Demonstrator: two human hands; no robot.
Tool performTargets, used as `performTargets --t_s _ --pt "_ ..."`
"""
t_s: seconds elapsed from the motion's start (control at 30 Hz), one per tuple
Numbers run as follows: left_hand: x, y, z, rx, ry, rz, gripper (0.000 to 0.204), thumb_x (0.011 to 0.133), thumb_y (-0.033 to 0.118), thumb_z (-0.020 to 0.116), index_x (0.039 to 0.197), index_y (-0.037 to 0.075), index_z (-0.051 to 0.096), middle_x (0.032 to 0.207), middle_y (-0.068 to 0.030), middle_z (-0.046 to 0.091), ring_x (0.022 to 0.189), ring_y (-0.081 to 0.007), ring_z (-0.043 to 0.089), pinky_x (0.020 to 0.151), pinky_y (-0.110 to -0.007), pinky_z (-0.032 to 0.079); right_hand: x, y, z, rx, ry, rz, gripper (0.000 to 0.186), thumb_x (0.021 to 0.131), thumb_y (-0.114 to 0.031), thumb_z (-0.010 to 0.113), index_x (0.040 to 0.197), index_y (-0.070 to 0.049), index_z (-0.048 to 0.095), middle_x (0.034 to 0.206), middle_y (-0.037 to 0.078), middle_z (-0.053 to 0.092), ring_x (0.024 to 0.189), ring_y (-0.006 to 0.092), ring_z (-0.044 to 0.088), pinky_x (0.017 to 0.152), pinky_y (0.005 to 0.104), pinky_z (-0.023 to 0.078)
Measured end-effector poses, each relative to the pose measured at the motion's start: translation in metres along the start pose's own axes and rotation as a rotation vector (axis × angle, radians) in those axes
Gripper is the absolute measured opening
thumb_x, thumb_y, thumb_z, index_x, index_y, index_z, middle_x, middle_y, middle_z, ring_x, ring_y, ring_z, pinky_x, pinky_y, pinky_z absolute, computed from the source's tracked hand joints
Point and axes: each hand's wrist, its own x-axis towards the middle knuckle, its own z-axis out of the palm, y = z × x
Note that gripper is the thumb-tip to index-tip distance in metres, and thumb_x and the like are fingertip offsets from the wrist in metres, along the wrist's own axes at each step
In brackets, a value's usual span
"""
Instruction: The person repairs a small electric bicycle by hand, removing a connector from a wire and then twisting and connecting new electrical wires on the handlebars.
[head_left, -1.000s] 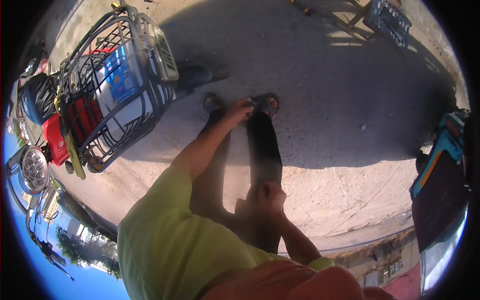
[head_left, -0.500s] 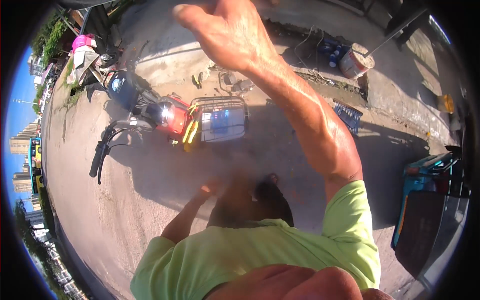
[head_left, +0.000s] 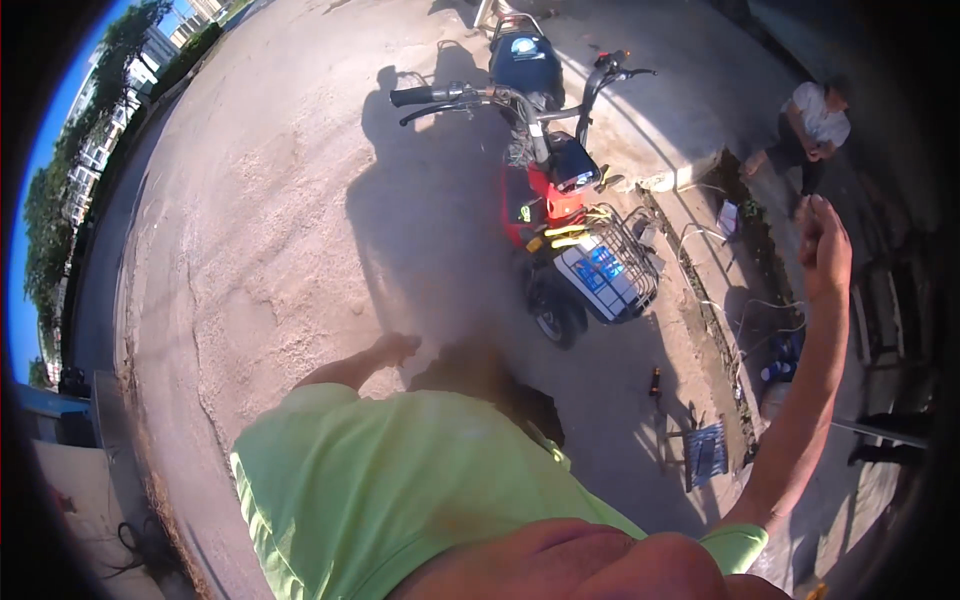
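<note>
My left hand (head_left: 396, 348) hangs low beside my legs at lower middle, hazy; I cannot make out its fingers. On the right, my raised right hand (head_left: 824, 240) has bent fingers drawn together, and whatever is in them, if anything, is hidden. Ahead stands an electric scooter (head_left: 550, 190) with handlebars, a red body and a wire front basket (head_left: 630, 280) holding a white and blue box (head_left: 590, 265). Yellow-handled items (head_left: 575, 230) lie at the basket. Neither hand appears to touch the scooter.
A seated person (head_left: 815, 120) in a white top is at upper right. A blue folding stool (head_left: 705, 455), an orange-handled tool (head_left: 655, 385) and pale cables (head_left: 760, 330) lie along a broken concrete edge. Pavement (head_left: 240, 260) stretches left to a road with trees and buildings.
The view has swung round, putting the scooter at centre and bringing the seated person into sight. My right hand moved from low by my leg to overhead, then out to the right.
</note>
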Motion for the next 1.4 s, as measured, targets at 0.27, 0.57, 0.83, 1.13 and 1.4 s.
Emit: performTargets --t_s 0.27,0.57,0.83,1.13,1.4 --pt "-0.004 -0.033 0.001 -0.377 0.153 -0.067 0.049 0.078 0.022 0.078 0.119 0.009 0.055 0.093 -0.0135 0.070 0.085 -0.0342 0.070 0.067 -0.047 0.055 -0.119 -0.117 0.147 -0.309 -0.851 -0.385 0.026 0.096 -0.032 0.060 0.107 -0.012 0.073 0.086 0.003 0.062 0.070 0.0127 0.052 0.060 0.0285 0.038" --pt "0.069 -0.123 -0.020 -0.126 0.228 0.215 0.018 0.083 0.027 0.064 0.086 0.010 0.069 0.075 -0.0189 0.066 0.075 -0.0366 0.067 0.064 -0.048 0.051 -0.147 -0.178 0.356 -0.582 -1.232 -0.808 0.026 0.087 -0.030 0.058 0.098 -0.012 0.074 0.097 0.008 0.072 0.086 0.0240 0.068 0.074 0.0378 0.054" --pt "0.092 -0.201 -0.034 0.007 0.098 0.406 0.040 0.089 0.021 0.063 0.120 -0.001 0.052 0.082 -0.0205 0.070 0.075 -0.0396 0.069 0.066 -0.054 0.054 -0.078 -0.127 0.420 -1.179 -0.590 -0.888 0.061 0.084 -0.033 0.069 0.136 -0.005 0.055 0.106 0.018 0.073 0.105 0.0358 0.070 0.090 0.0464 0.055" --pt "0.183 -0.273 -0.098 -1.191 -0.057 -0.064 0.057 0.087 0.024 0.068 0.138 0.008 0.048 0.097 -0.0107 0.069 0.081 -0.0298 0.068 0.068 -0.040 0.055 -0.049 -0.166 0.524 -0.741 -0.506 -0.875 0.051 0.087 -0.028 0.071 0.131 -0.003 0.062 0.093 0.014 0.072 0.088 0.0274 0.069 0.082 0.0403 0.054" --pt "0.141 -0.225 -0.181 -1.474 0.098 0.043 0.023 0.099 0.030 0.063 0.100 0.006 0.062 0.078 -0.0023 0.058 0.068 -0.0156 0.061 0.063 -0.033 0.053 -0.082 -0.042 0.519 -0.512 -1.107 -0.304 0.042 0.092 -0.021 0.075 0.129 -0.005 0.065 0.083 0.008 0.068 0.076 0.0180 0.066 0.074 0.0347 0.053"
